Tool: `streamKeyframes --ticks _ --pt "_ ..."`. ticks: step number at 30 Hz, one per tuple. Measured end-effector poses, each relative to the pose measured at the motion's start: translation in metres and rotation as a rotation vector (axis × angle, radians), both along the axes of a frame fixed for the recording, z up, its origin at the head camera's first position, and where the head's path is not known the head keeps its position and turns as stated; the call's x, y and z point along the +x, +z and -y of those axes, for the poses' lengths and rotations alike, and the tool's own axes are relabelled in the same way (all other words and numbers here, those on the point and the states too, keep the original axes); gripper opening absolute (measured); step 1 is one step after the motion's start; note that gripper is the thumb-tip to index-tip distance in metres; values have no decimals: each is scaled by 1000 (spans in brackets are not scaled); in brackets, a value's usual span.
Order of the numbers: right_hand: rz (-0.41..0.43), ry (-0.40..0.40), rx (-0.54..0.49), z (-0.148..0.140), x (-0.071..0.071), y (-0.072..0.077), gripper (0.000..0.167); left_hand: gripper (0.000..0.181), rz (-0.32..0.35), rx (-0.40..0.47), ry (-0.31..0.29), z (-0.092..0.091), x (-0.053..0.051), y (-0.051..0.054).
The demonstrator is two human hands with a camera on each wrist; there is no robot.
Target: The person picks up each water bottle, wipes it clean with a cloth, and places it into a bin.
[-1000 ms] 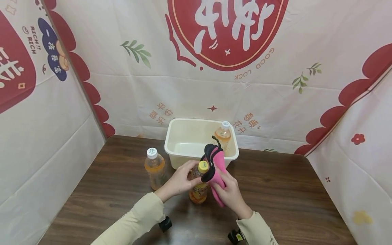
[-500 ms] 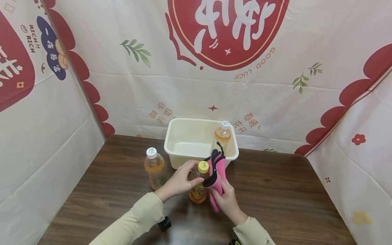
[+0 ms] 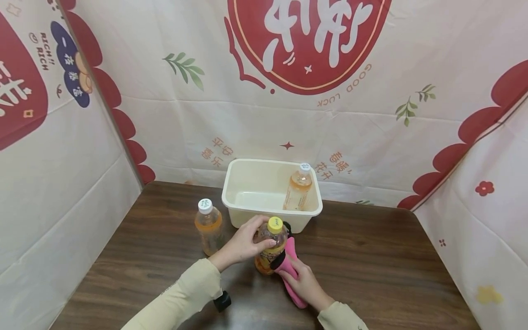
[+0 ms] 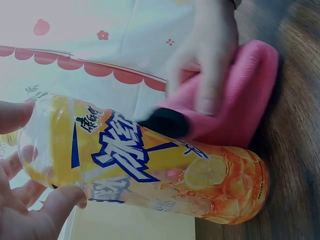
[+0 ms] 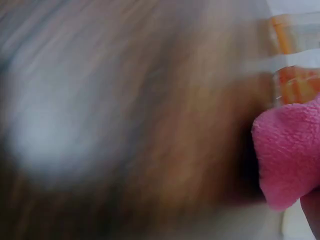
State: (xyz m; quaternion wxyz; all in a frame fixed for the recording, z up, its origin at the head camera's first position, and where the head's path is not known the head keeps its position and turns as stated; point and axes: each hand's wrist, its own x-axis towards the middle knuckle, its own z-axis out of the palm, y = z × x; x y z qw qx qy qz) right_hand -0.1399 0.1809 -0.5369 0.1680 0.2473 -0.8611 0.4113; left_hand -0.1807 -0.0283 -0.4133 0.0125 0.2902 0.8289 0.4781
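A drink bottle point(image 3: 277, 236) with a yellow cap stands on the table in the head view. My left hand point(image 3: 242, 244) grips its upper part, thumb on the near side. Its yellow label with orange ice-tea artwork point(image 4: 125, 150) shows in the left wrist view. My right hand point(image 3: 306, 280) holds a folded pink cloth point(image 3: 298, 299) with black edging against the bottle's right side, low down. Fluffy pile shows on the cloth point(image 5: 287, 150) in the right wrist view, where the rest is blurred.
Left of my left hand stands a white-capped bottle point(image 3: 209, 229) with an orange band. Behind the hands is a cream plastic bin point(image 3: 251, 215), holding another white-capped bottle point(image 3: 299, 188) at its right end. Printed cloth walls point(image 3: 264, 119) enclose the brown wooden table point(image 3: 379, 256).
My right hand and the pink cloth have moved down along the bottle's right side, from near the cap to lower down. The left hand keeps its grip on the bottle.
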Motion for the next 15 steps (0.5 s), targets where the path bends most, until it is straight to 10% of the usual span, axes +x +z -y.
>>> streamKeyframes --ticks 15 --pt "-43 -24 -31 -1 1 4 35 42 9 1 -2 1 -1 1"
